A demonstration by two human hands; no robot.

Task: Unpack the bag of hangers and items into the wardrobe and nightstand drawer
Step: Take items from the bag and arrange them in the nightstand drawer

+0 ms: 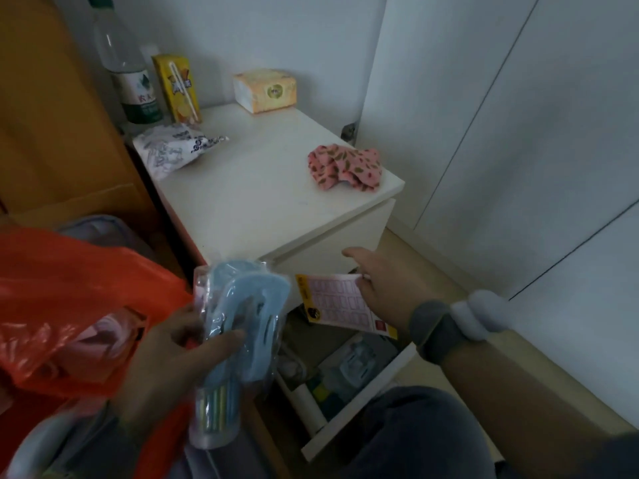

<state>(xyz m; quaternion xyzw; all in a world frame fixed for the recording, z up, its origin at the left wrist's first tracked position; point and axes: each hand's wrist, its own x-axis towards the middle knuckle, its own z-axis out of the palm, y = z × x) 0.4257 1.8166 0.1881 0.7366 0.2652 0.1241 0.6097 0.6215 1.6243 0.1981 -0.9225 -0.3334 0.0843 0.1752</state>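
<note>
My left hand [179, 354] grips a clear plastic pack of light blue clips [238, 326], held just left of the white nightstand [262, 188]. An orange plastic bag [69, 299] lies open at the left with pale items inside. Over the nightstand's lower drawer [359, 402], which is pulled out, my right hand [380, 281] pinches a pink sheet of labels [340, 302] with a yellow edge. Several small items lie in the drawer. White wardrobe doors [518, 133] stand at the right.
On the nightstand top lie a pink patterned cloth [345, 165], a white printed packet [169, 150], a yellow tissue pack [264, 89], a yellow drink carton [176, 88] and a clear bottle [128, 67]. My knee [415, 433] is beside the drawer front.
</note>
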